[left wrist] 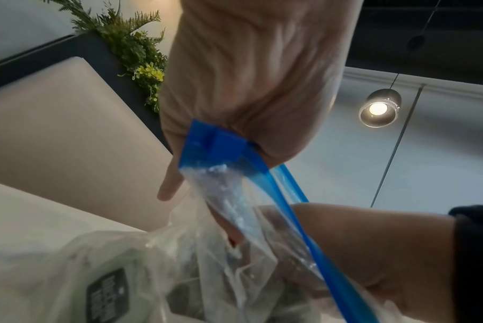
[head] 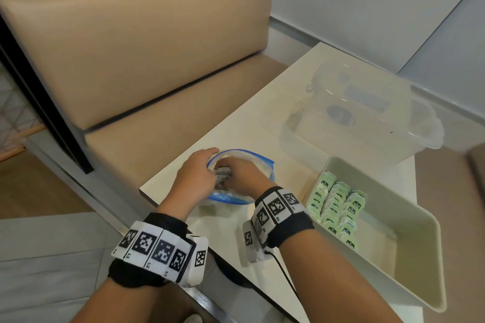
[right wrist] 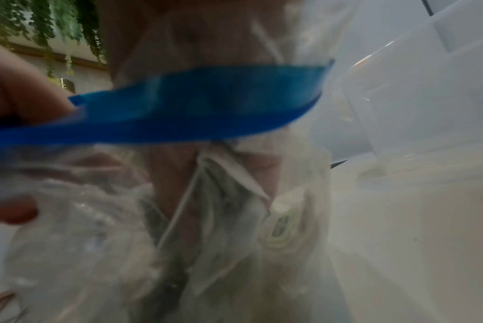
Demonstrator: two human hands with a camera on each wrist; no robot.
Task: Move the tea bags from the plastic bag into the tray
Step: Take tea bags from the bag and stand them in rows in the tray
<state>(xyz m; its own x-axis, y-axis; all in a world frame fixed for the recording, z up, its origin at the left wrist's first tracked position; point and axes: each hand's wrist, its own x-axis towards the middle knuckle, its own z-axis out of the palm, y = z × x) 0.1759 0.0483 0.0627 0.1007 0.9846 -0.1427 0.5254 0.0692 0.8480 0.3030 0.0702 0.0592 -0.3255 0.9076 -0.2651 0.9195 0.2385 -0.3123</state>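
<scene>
A clear plastic bag (head: 244, 157) with a blue zip rim lies open on the white table (head: 262, 113). My left hand (head: 207, 165) pinches the rim (left wrist: 221, 142) at its left side and holds the mouth open. My right hand (head: 236, 173) is inside the bag, its fingers curled round a bunch of grey-white tea bags (head: 223, 174). Through the plastic, the right wrist view shows those tea bags (right wrist: 223, 192) between the fingers. More tea bags (left wrist: 107, 295) lie in the bag's bottom. The beige tray (head: 414, 244) stands to the right, with rows of green tea bags (head: 338, 210) at its left end.
A clear plastic tub (head: 367, 113) stands on its side at the back of the table, behind the tray. A tan upholstered bench (head: 131, 60) runs along the table's left side. The table's near-left corner (head: 143, 189) lies just under my left wrist.
</scene>
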